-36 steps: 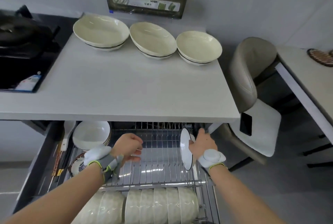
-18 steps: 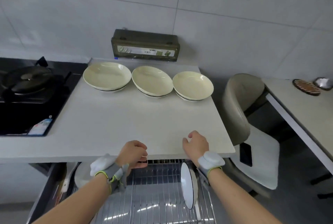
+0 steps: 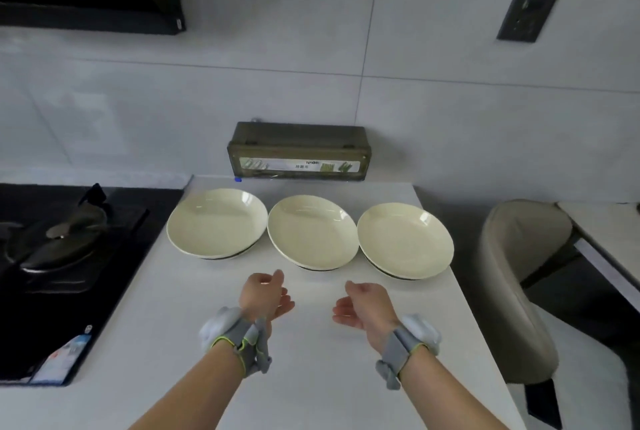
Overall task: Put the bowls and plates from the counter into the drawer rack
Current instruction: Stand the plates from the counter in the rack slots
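Three cream shallow bowls stand in a row at the back of the white counter (image 3: 311, 377): a left bowl (image 3: 217, 222), a middle bowl (image 3: 311, 231) and a right bowl (image 3: 404, 244). My left hand (image 3: 265, 294) hovers over the counter just in front of the middle bowl, fingers relaxed, holding nothing. My right hand (image 3: 363, 303) hovers beside it, palm turned inward, fingers loose and empty. Both hands are short of the bowls and touch none. The drawer rack is out of view below the counter.
A black hob (image 3: 62, 277) with a dark lidded pan (image 3: 59, 235) lies to the left. A dark box (image 3: 299, 152) sits against the wall behind the bowls. A beige chair (image 3: 519, 277) stands right of the counter edge, beside another table (image 3: 609, 246).
My right hand has let go of the plate standing in the drawer rack. Both hands rose from the drawer to above the counter, and my view lifted so the rack is no longer seen.
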A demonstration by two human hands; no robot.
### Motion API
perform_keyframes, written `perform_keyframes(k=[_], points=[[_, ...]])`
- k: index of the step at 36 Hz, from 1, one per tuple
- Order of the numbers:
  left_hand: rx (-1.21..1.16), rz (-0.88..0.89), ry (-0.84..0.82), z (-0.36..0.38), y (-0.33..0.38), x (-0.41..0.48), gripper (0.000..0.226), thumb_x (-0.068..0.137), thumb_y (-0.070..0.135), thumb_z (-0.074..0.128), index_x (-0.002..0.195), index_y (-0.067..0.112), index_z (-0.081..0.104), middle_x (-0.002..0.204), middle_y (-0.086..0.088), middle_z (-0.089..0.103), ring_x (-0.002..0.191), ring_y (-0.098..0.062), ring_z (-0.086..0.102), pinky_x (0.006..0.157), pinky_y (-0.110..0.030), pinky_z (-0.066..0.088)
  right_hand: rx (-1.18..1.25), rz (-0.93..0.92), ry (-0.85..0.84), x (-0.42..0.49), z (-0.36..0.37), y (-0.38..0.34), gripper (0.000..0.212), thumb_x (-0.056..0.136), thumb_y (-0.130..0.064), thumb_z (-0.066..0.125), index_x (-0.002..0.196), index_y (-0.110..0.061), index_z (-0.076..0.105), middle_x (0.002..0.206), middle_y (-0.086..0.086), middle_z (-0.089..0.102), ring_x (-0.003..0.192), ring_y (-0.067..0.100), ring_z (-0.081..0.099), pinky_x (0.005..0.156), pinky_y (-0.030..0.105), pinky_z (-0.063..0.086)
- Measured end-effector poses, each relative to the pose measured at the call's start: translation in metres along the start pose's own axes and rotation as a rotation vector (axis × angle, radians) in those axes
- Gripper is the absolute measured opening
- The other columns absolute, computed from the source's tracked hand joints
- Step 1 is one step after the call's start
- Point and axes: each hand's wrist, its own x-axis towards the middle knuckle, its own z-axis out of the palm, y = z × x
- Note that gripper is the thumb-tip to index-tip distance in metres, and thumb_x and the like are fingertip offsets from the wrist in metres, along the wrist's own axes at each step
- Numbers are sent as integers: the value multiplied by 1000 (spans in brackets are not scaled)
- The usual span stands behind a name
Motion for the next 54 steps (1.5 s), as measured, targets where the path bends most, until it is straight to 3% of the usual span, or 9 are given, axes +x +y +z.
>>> perform_keyframes(k=[7, 14, 17, 24, 28, 37, 42, 49, 54], points=[[62, -55, 2, 27, 16, 67, 48, 93, 24, 54, 132, -2, 41, 85, -14, 54, 68, -24, 57, 51, -32, 56, 4, 123, -77, 44, 16, -19, 17, 100, -15, 43, 97, 2, 47, 70, 15, 51, 55, 23, 50, 53, 34, 52], [279, -30, 47, 35, 20, 93, 20, 90, 10, 48, 78, -4, 56, 66, -12, 60, 37, -18, 60, 41, -29, 56, -57, 136, -98, 66, 27, -18, 16, 99, -19, 45, 97, -4, 49, 68, 11, 53, 54, 20, 51, 52, 30, 49], [397, 20, 67, 35, 18, 98, 23, 88, 8, 43, 93, -5, 62, 70, -13, 68, 43, -21, 64, 57, -33, 60, -60, 144, -104, 71, 28, -15, 19, 99, -20, 45, 88, -7, 50, 67, 10, 54, 54, 20, 51, 50, 29, 48], [465, 140, 120, 40, 26, 89, 14, 90, 1, 39, 95, 4, 52, 60, -4, 56, 18, -6, 46, 25, -13, 37, -64, 127, -106, 75, 33, -13, 25, 98, -15, 44, 76, -7, 50, 67, 10, 57, 54, 18, 53, 51, 28, 48], [387, 169, 161, 36, 27, 77, 23, 89, 0, 39, 108, -1, 53, 85, -17, 62, 28, -15, 52, 24, -15, 38, -65, 117, -110, 69, 35, -12, 22, 98, -16, 43, 78, -8, 49, 66, 9, 58, 52, 17, 53, 48, 25, 47], [305, 190, 156, 7, 19, 46, 17, 84, 0, 37, 87, 5, 53, 65, -8, 62, 33, -14, 58, 49, -26, 52, -27, 78, -163, 36, 36, -7, 16, 94, -13, 47, 81, -5, 52, 67, 12, 57, 53, 21, 54, 50, 27, 51], [233, 128, 121, -20, 17, 13, 18, 87, 0, 37, 96, -2, 52, 76, -12, 62, 29, -11, 58, 36, -15, 49, 105, 63, -196, 10, 30, -3, 16, 96, -14, 49, 102, 0, 52, 80, 16, 59, 62, 27, 61, 55, 32, 57], [196, 98, -18, -67, -3, -56, 18, 88, -2, 39, 78, 3, 53, 67, -11, 61, 40, -13, 62, 48, -20, 56, 329, 25, -272, -45, 16, 14, 32, 94, -4, 45, 124, -14, 46, 101, 9, 60, 86, 28, 61, 67, 44, 54], [146, 42, -139, -98, -23, -99, 14, 90, -4, 42, 99, -5, 53, 76, -16, 62, 57, -22, 63, 53, -22, 59, 175, -117, -315, -93, 1, 32, 42, 90, 4, 38, 126, -16, 47, 109, 7, 61, 91, 28, 61, 68, 45, 58]])
